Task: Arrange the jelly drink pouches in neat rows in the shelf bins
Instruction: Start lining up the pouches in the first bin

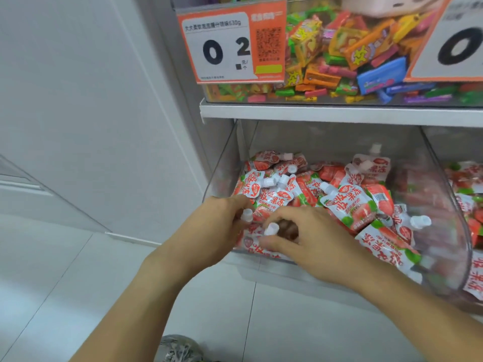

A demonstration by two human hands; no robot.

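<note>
A clear plastic shelf bin [222,163] on the lower shelf holds several red-and-white strawberry jelly drink pouches [347,202] with white caps, lying jumbled. At the bin's front left corner, my left hand [217,223] grips a pouch just below its white cap [247,215]. My right hand [311,239] has its fingers curled round another pouch, whose cap [271,229] sticks out between thumb and fingers. Both hands are close together over the front-left pouches.
A second bin [467,178] of the same pouches sits to the right. The shelf above [313,113] carries a clear bin of colourful candies [339,56] with orange price tags [230,45]. White wall and door on the left, pale tiled floor below, a shoe [180,348] at the bottom.
</note>
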